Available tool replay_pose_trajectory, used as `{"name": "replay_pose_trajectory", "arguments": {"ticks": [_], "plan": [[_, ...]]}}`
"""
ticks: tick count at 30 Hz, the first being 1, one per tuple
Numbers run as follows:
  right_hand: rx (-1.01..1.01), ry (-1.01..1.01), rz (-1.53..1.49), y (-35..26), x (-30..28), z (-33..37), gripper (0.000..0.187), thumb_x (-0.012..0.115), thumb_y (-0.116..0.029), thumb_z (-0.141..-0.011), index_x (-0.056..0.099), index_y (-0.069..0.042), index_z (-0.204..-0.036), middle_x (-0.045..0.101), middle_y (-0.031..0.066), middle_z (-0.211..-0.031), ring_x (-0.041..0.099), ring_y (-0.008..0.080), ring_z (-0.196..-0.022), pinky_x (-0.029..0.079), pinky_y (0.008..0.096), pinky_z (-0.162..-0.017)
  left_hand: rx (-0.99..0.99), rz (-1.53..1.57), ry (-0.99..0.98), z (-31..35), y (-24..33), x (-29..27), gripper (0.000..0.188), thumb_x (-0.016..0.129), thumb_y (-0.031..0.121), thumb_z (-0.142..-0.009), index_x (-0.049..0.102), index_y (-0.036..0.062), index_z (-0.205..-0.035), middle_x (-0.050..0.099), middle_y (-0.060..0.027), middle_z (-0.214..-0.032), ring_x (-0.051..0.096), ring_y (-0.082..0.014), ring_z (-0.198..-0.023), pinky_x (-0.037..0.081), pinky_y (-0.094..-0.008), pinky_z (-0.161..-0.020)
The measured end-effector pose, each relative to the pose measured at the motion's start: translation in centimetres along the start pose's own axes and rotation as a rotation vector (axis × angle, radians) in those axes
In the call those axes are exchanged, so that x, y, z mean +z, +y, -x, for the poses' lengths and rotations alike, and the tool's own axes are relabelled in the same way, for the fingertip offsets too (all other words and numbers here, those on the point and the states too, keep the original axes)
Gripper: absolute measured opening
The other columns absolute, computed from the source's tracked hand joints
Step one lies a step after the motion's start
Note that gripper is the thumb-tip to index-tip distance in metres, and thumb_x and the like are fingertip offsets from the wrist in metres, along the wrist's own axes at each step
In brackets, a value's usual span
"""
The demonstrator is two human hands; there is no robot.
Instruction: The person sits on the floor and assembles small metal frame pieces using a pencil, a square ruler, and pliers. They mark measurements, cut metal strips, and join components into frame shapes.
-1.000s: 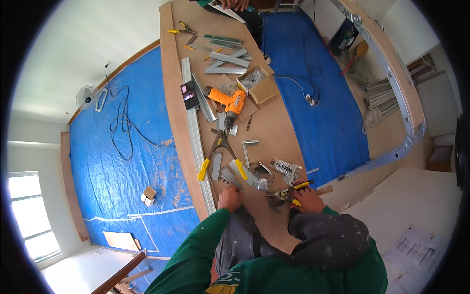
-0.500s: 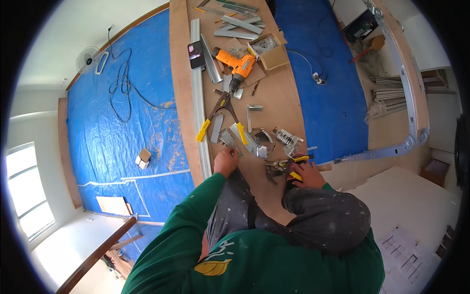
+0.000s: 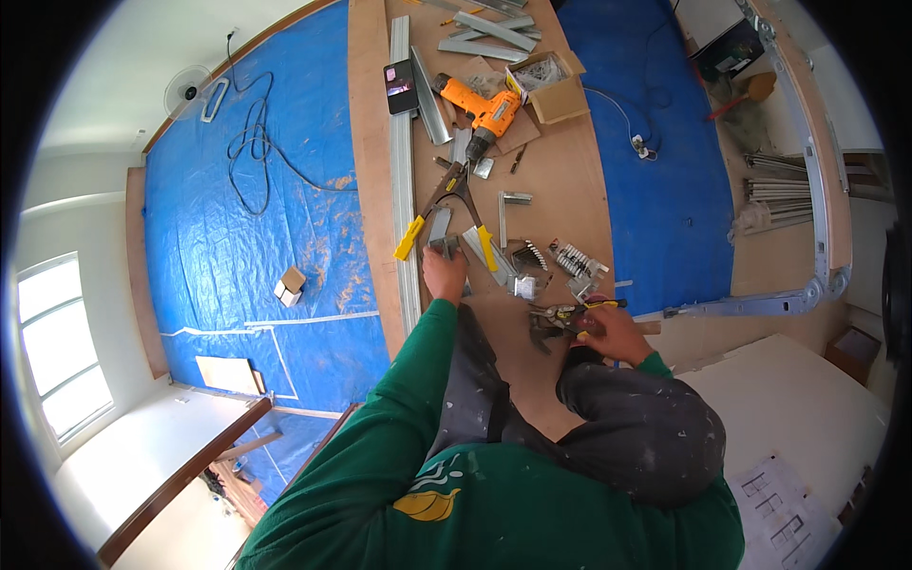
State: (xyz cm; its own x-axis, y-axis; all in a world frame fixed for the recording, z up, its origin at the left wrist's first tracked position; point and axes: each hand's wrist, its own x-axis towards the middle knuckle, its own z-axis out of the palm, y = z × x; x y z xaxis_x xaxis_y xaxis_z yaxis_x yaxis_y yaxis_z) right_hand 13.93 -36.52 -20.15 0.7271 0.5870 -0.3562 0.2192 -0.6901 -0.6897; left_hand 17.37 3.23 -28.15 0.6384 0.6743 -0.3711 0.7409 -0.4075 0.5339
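My left hand point(image 3: 444, 276) is closed on a small grey metal piece point(image 3: 446, 249), above the near left part of the board. Just beyond it lies a flat metal strip point(image 3: 440, 224). A long-handled tool with yellow grips point(image 3: 415, 233) rests open in a V, its head beside the orange cordless drill point(image 3: 491, 114). On the near right, my right hand point(image 3: 613, 332) curls round the handles of tin snips point(image 3: 566, 312); their jaws point left over a dark curved tool point(image 3: 543, 337). A metal channel offcut point(image 3: 488, 256) sits between the hands.
Screws in a strip point(image 3: 573, 260), a clear small pack point(image 3: 523, 287) and an L-shaped bracket point(image 3: 504, 214) lie on the board. Farther off are an open carton point(image 3: 556, 98), a phone point(image 3: 400, 87) on a long metal channel point(image 3: 403, 190), and cut channels point(image 3: 487, 47). Blue sheeting point(image 3: 313, 237) flanks the board.
My left hand has moved forward with the small metal piece. My right hand has shifted slightly and its fingers have curled more round the snips. The view has shifted a little.
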Motion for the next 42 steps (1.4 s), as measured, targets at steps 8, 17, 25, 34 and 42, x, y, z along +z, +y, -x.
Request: {"name": "replay_pose_trajectory", "arguments": {"ticks": [8,17,25,34,42], "plan": [[0.087,0.034,0.012,-1.3,-4.9,-7.8,0.041,0.076,-0.026,-0.091,0.067,-0.002,-0.123,0.069,0.0214,-0.111,0.066,0.0436,-0.107,0.053,0.0501,-0.089,0.327,-0.325,0.075,-1.1,-0.1,-1.4,0.062,0.085,0.033,-0.082,0.058,0.0003,-0.127,0.062,-0.0181,-0.127,0.058,-0.0403,-0.126,0.046,-0.0528,-0.105],[0.054,0.116,-0.148,-4.1,-2.6,-13.8,0.03,0.074,-0.027,-0.094,0.069,-0.001,-0.108,0.072,0.0196,-0.103,0.069,0.0404,-0.095,0.054,0.0462,-0.081,0.076,-0.352,-0.074,-2.0,1.1,-0.6,0.058,0.087,0.037,-0.08,0.065,0.0012,-0.121,0.066,-0.019,-0.129,0.062,-0.0391,-0.124,0.046,-0.0546,-0.103],[0.238,0.093,0.021,-8.1,2.3,-24.4,0.036,0.075,-0.04,-0.09,0.076,-0.004,-0.092,0.076,0.0187,-0.089,0.073,0.0406,-0.082,0.058,0.0463,-0.074,0.192,-0.141,-0.015,-2.1,0.8,-3.3,0.038,0.08,0.03,-0.088,0.067,0.0014,-0.109,0.073,-0.0216,-0.097,0.07,-0.0424,-0.099,0.054,-0.0517,-0.086],[0.284,0.123,-0.248,-3.8,2.9,-26.8,0.029,0.077,-0.033,-0.083,0.079,-0.006,-0.094,0.077,0.0185,-0.093,0.076,0.0332,-0.086,0.059,0.0425,-0.078,0.035,0.669,-0.477,-5.4,2.6,-5.3,0.026,0.067,0.023,-0.106,0.071,0.0002,-0.117,0.07,0.0023,-0.102,0.061,-0.0096,-0.088,0.05,-0.0297,-0.082],[0.301,0.451,-0.226,3.9,-1.7,-26.3,0.022,0.08,-0.025,-0.086,0.076,-0.005,-0.095,0.077,0.0128,-0.085,0.076,0.0267,-0.084,0.059,0.0396,-0.076,-0.001,0.867,-0.647,-12.0,13.6,-6.9,0.028,0.061,0.024,-0.108,0.065,0.0018,-0.125,0.071,-0.005,-0.105,0.072,-0.0161,-0.083,0.062,-0.0324,-0.069]]}}
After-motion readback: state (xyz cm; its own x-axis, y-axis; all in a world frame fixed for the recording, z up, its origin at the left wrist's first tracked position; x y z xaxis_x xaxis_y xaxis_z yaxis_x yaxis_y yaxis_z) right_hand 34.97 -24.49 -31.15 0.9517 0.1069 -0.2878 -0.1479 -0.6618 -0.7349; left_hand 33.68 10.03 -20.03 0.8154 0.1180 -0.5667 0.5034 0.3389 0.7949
